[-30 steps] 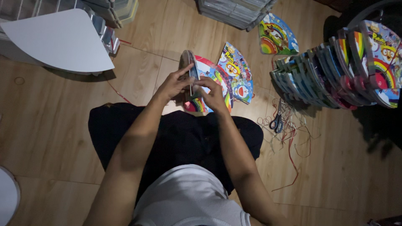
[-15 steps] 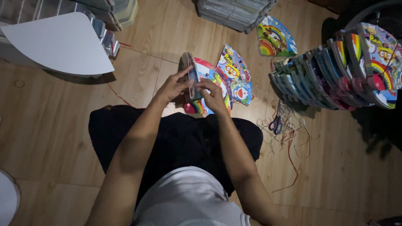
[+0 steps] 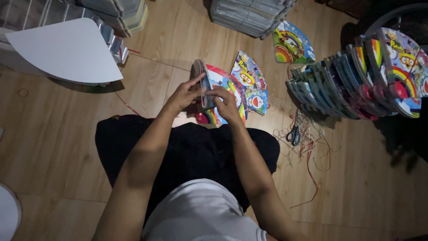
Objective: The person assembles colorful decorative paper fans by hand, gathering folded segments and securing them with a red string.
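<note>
Scissors (image 3: 293,133) lie right of the hands, below the fan stack (image 3: 356,80) (on floor).

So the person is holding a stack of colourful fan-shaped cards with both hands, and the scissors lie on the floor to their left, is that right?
Not quite: in the head view the scissors lie on the wooden floor to the person's right, among loose strings. Both the left hand and right hand do hold the stack of fan-shaped cards.
</note>
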